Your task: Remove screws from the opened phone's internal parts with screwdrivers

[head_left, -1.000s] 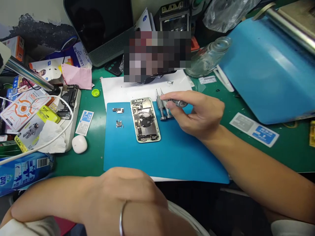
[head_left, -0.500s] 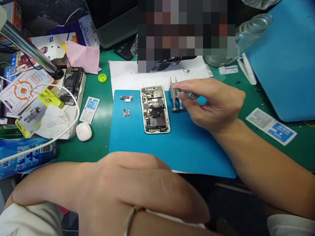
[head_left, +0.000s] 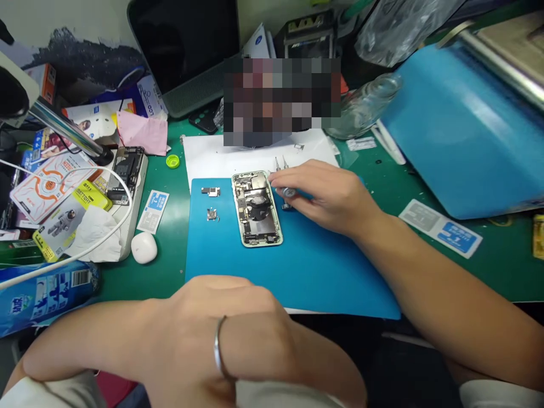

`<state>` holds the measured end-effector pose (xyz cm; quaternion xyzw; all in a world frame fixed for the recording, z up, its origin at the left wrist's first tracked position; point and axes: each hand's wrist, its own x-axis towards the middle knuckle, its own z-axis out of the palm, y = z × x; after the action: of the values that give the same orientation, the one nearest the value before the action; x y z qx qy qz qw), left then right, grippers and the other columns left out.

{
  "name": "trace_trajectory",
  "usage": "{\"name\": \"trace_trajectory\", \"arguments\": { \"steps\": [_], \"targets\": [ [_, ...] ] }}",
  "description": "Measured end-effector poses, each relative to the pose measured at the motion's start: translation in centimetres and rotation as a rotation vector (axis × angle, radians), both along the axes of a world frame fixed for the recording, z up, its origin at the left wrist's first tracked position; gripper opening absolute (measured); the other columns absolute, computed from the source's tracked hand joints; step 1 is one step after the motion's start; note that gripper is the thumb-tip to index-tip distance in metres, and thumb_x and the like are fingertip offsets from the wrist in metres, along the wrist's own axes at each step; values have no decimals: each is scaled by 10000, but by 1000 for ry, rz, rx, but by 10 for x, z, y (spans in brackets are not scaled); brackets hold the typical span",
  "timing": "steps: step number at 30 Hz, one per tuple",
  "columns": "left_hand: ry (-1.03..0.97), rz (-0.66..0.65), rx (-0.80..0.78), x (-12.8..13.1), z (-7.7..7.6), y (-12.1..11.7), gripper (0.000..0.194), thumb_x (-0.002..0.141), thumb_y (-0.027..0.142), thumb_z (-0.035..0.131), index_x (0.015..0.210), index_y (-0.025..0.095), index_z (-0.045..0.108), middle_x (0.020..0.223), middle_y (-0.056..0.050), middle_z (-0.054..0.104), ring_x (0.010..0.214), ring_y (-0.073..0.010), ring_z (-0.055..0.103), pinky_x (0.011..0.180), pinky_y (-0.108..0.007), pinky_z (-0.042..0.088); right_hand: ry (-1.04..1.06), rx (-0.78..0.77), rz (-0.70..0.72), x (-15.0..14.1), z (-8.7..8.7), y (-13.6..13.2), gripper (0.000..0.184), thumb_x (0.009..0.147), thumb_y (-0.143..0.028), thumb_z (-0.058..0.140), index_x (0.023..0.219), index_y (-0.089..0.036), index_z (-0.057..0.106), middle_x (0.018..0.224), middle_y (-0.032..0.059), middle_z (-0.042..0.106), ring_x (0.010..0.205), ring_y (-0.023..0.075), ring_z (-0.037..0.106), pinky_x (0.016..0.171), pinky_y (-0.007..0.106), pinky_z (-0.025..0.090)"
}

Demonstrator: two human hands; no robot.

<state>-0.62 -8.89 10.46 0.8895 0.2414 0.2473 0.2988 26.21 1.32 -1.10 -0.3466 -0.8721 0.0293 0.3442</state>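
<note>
An opened phone (head_left: pixel 258 218) lies on the blue mat (head_left: pixel 323 255) with its circuit boards and inner parts exposed. Beside its upper right edge, my right hand (head_left: pixel 325 192) pinches a grey screwdriver (head_left: pixel 289 192), whose round handle end faces me; its tip is hidden. Other screwdrivers (head_left: pixel 282 163) lie partly covered under that hand. Close to me, my left hand (head_left: pixel 229 334), wearing a ring, is held in front of the mat with bent fingers. What it may hold is hidden. Left of the phone are a metal bracket (head_left: pixel 211 192) and a small metal part (head_left: pixel 212 215).
Left of the mat are a white earbud case (head_left: pixel 144 247), a green cap (head_left: pixel 172 161), a pink cloth (head_left: pixel 143 133) and a pile of boxes with a white cable. A glass jar (head_left: pixel 365 107) lies at the back right. A printed card (head_left: pixel 441 228) rests right of the mat.
The view has tipped upward and shifted. My right hand has moved closer to the phone's upper right edge with the screwdriver. My left hand stays in front, slightly turned, its ring more visible.
</note>
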Motion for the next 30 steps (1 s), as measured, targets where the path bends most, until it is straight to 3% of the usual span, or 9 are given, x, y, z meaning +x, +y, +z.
{"name": "trace_trajectory", "arguments": {
  "steps": [2, 4, 7, 10, 12, 15, 21, 30],
  "targets": [
    [-102, -73, -24, 4, -9, 9, 216, 1033, 296, 521, 1159, 225, 681, 941, -31, 723, 840, -159, 703, 780, -266, 616, -41, -28, 16, 4, 1, 4, 245, 925, -124, 596, 1104, -254, 702, 1159, 38, 786, 1019, 233, 742, 869, 402, 629],
    [-228, -144, 63, 8, -25, 13, 303, 967, 162, 497, 1243, 135, 619, 1007, -70, 708, 893, -162, 700, 826, -275, 608, -76, -44, 40, 7, 2, 6, 198, 943, -146, 587, 1074, -233, 707, 1175, 56, 777, 1030, 235, 727, 879, 403, 621],
    [4, -90, 235, 12, -60, 14, 381, 965, 207, 538, 1321, 74, 569, 1195, -167, 676, 1159, -282, 655, 1015, -426, 562, -112, -76, 73, 9, 3, 8, 175, 977, -173, 572, 1081, -195, 711, 1212, 92, 756, 1069, 242, 701, 907, 412, 609],
    [270, -138, 310, 14, -90, 12, 542, 1018, 329, 547, 1477, 54, 462, 1508, -235, 518, 1481, -414, 403, 1190, -569, 405, -131, -139, 81, 9, 4, 9, 196, 988, -176, 557, 1095, -193, 720, 1256, 108, 729, 1122, 253, 674, 942, 434, 596],
    [385, -130, 298, 12, -99, 12, 669, 1024, 422, 546, 1546, 37, 378, 1630, -254, 369, 1551, -456, 261, 1220, -618, 336, -142, -171, 75, 9, 5, 10, 213, 983, -165, 548, 1108, -195, 719, 1276, 116, 711, 1154, 266, 653, 961, 456, 588],
    [460, -118, 286, 10, -102, 13, 797, 1016, 514, 542, 1590, 18, 297, 1688, -258, 244, 1578, -459, 185, 1241, -618, 289, -152, -190, 56, 9, 4, 12, 226, 975, -142, 537, 1109, -189, 713, 1277, 130, 689, 1189, 285, 629, 978, 479, 580],
    [500, -134, 229, 8, -106, 15, 850, 1041, 604, 456, 1634, 40, 222, 1727, -163, 161, 1617, -348, 116, 1304, -523, 188, -142, -216, 41, 8, 1, 14, 241, 982, -142, 520, 1103, -210, 716, 1282, 131, 666, 1202, 287, 618, 999, 510, 568],
    [500, -95, 193, 2, -108, 13, 880, 1047, 616, 441, 1671, 86, 117, 1735, -129, 102, 1618, -306, 134, 1304, -467, 230, -143, -254, 52, 3, 4, 15, 228, 1010, -173, 513, 1086, -219, 724, 1257, 121, 668, 1190, 269, 625, 985, 478, 583]
  ]
}}
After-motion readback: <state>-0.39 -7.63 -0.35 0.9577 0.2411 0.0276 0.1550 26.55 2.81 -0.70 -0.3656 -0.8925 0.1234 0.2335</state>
